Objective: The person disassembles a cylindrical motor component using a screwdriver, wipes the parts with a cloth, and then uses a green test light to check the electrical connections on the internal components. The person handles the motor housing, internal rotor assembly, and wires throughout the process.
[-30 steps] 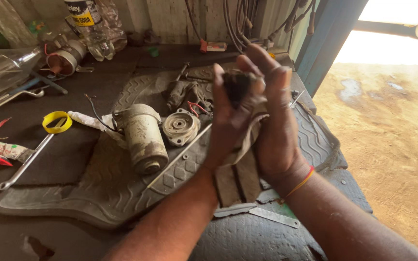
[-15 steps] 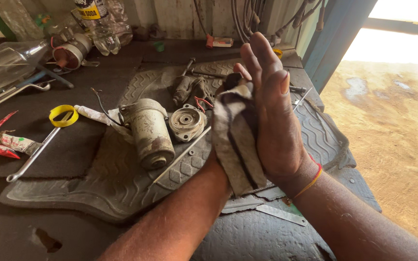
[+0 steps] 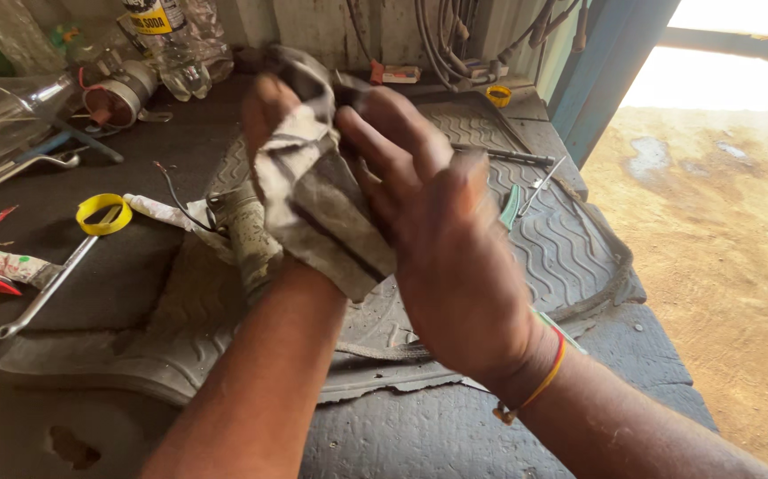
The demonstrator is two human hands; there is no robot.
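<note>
- A dark, grimy bench carries a ribbed rubber mat; sunlit dirt ground lies beyond the mat.
- Since a second ago both hands have risen closer to the camera, left hand and right hand pressed together around a dirty rag above the mat.
- The rag now hides most of the cylindrical motor on the mat.

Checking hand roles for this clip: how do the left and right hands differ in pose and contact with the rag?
The left hand is mostly wrapped in the striped, dirty rag, only fingertips showing; the right hand is bare, its back to the camera. The right wrist wears a thread band; the left shows none. Both are raised above the rubber mat, touching the rag.
</note>
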